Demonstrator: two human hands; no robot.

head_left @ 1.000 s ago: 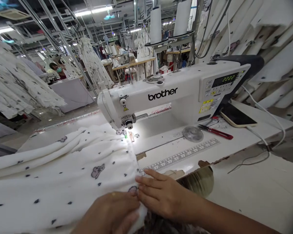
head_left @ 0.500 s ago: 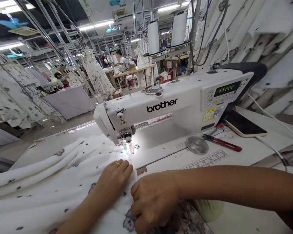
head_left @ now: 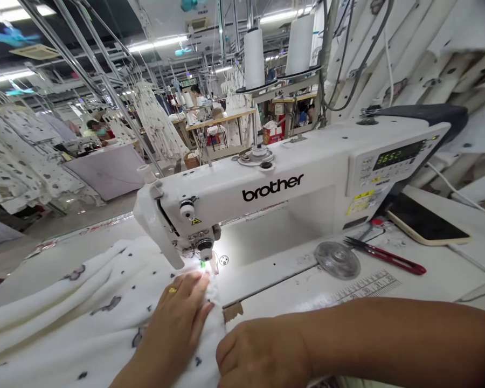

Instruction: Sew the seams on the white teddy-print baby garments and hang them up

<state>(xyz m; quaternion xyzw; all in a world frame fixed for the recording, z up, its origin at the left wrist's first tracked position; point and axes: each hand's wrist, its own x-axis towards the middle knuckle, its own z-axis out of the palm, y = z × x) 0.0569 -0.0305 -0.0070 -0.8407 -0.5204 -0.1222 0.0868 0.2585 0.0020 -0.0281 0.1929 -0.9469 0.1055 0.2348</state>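
Observation:
A white printed fabric (head_left: 73, 318) with small grey figures lies across the sewing table, its edge under the needle of a white Brother sewing machine (head_left: 275, 183). My left hand (head_left: 178, 318), wearing a ring, lies flat on the fabric with fingers stretched toward the lit presser foot (head_left: 205, 264). My right hand (head_left: 262, 353) is curled at the fabric's near edge, fingers closed on the cloth, forearm stretching off to the right.
Red-handled thread snips (head_left: 388, 257) and a metal disc (head_left: 337, 260) lie right of the needle, with a phone (head_left: 426, 225) beside the control panel. Two thread cones (head_left: 254, 51) stand behind the machine. Printed garments (head_left: 20, 156) hang at left; other workers sit at distant tables.
My left hand slid forward along the fabric up to the presser foot. My right hand went from flat to curled on the fabric edge. The view moved closer to the machine.

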